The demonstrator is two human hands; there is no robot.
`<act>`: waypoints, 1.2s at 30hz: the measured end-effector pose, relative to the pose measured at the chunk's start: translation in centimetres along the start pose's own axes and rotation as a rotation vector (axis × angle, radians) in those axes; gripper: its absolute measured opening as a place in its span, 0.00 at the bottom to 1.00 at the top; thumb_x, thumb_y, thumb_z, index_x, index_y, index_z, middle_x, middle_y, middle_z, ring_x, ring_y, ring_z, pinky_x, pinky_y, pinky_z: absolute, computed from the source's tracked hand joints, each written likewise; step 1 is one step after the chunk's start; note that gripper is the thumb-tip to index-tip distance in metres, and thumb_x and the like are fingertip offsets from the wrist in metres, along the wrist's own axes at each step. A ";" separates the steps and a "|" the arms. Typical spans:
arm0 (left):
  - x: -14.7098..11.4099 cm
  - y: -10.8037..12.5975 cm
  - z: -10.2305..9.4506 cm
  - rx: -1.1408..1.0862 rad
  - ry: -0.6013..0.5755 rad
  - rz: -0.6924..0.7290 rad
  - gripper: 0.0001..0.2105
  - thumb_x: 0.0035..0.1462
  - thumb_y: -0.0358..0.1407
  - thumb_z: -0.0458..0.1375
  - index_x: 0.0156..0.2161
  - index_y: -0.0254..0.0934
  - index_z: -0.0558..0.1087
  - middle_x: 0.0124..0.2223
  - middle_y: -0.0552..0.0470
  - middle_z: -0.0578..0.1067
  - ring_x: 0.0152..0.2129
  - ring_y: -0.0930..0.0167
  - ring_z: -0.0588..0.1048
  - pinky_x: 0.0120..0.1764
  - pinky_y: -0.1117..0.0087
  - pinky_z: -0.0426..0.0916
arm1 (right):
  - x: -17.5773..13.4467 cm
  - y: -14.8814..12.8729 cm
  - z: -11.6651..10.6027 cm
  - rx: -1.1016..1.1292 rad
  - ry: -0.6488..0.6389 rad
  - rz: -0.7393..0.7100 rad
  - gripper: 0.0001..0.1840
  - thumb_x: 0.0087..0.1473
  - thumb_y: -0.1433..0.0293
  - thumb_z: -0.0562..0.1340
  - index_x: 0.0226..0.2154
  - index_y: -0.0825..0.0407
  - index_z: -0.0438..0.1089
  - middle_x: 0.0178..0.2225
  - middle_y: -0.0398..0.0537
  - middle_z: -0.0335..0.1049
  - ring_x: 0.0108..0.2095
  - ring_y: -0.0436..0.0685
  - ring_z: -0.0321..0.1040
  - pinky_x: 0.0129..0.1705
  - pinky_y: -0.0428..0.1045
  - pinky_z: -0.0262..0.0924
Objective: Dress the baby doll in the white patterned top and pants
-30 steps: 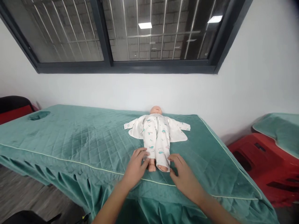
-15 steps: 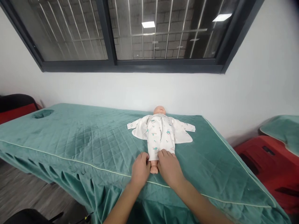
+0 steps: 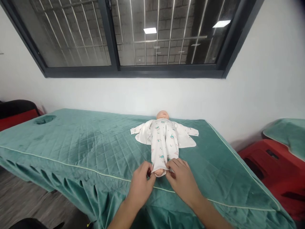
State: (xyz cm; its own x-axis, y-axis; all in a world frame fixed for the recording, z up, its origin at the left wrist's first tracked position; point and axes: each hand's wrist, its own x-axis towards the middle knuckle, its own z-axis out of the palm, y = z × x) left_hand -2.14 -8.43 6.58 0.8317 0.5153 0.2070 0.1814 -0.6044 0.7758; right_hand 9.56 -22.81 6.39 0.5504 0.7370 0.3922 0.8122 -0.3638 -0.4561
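A baby doll (image 3: 162, 114) lies on its back on the green bed cover, head toward the wall. White printed baby trousers (image 3: 159, 144) cover its front and legs, and a white baby jacket (image 3: 187, 140) is spread out beneath it with both sleeves outstretched. At the trouser hem, my left hand (image 3: 141, 182) pinches the left edge between thumb and fingers. My right hand (image 3: 182, 178) grips the hem's right side, its fingers curled over the cloth. A bit of the doll's foot (image 3: 159, 172) shows inside the hem opening.
The quilted green cover (image 3: 95, 143) drapes over the bed's near edge, with a face hole (image 3: 44, 119) at the far left. A white wall and a barred window (image 3: 135, 72) stand behind. Red chairs (image 3: 274, 168) flank the bed.
The trouser hem has come down toward me, over the doll's foot, which was bare below it. Both hands have moved slightly nearer and now pinch the hem's two sides.
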 end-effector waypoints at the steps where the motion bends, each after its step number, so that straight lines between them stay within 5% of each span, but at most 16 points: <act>1: -0.1 -0.3 0.3 0.008 -0.003 -0.004 0.04 0.56 0.34 0.52 0.31 0.37 0.63 0.30 0.56 0.68 0.28 0.75 0.65 0.34 0.73 0.58 | -0.1 0.0 0.1 -0.005 -0.010 -0.005 0.05 0.57 0.74 0.56 0.31 0.52 0.65 0.34 0.45 0.66 0.38 0.56 0.59 0.43 0.52 0.48; 8: -0.1 -2.6 2.5 0.087 -0.050 -0.078 0.02 0.57 0.31 0.49 0.34 0.38 0.63 0.32 0.54 0.68 0.31 0.72 0.66 0.36 0.69 0.60 | -0.7 1.5 0.6 0.084 -0.080 0.021 0.07 0.58 0.75 0.54 0.34 0.51 0.66 0.39 0.45 0.66 0.42 0.56 0.59 0.44 0.53 0.52; 14: 0.4 -0.2 2.6 0.039 0.058 0.146 0.09 0.56 0.28 0.51 0.43 0.38 0.65 0.51 0.47 0.67 0.50 0.68 0.66 0.52 0.62 0.64 | -1.5 4.6 0.6 0.429 0.044 0.245 0.13 0.56 0.68 0.57 0.46 0.49 0.64 0.47 0.48 0.64 0.49 0.57 0.59 0.52 0.53 0.56; 17: 0.9 1.3 3.4 0.183 0.023 0.248 0.15 0.54 0.26 0.52 0.47 0.40 0.66 0.59 0.46 0.62 0.59 0.64 0.60 0.58 0.56 0.61 | -2.5 5.5 1.3 0.452 0.034 0.298 0.16 0.55 0.69 0.57 0.47 0.50 0.63 0.46 0.49 0.63 0.48 0.57 0.60 0.52 0.54 0.57; 26: 2.2 1.8 6.8 0.595 0.034 0.328 0.10 0.60 0.29 0.51 0.44 0.38 0.71 0.62 0.45 0.64 0.63 0.58 0.55 0.61 0.44 0.56 | -3.0 5.0 2.8 0.319 -0.039 0.232 0.04 0.56 0.71 0.53 0.35 0.53 0.61 0.37 0.49 0.62 0.37 0.55 0.61 0.41 0.51 0.58; 30: 2.0 1.5 6.5 0.601 0.072 0.305 0.09 0.59 0.28 0.50 0.41 0.37 0.71 0.60 0.45 0.66 0.62 0.58 0.57 0.61 0.44 0.56 | -2.5 5.5 2.3 0.379 -0.056 0.215 0.06 0.53 0.76 0.51 0.32 0.52 0.62 0.33 0.46 0.63 0.34 0.53 0.61 0.37 0.48 0.56; 36: 0.3 2.5 5.2 0.504 0.094 0.415 0.09 0.60 0.27 0.48 0.41 0.37 0.70 0.59 0.47 0.66 0.61 0.60 0.57 0.61 0.48 0.58 | -3.2 5.4 0.5 0.380 -0.036 0.236 0.06 0.57 0.69 0.53 0.29 0.51 0.60 0.31 0.44 0.60 0.33 0.53 0.60 0.37 0.48 0.54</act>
State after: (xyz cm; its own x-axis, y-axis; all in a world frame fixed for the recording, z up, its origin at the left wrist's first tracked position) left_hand 1.24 -12.95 5.52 0.8403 0.2149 0.4976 0.0978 -0.9631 0.2508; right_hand 12.07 -26.86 2.22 0.6992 0.6811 0.2171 0.5327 -0.2939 -0.7936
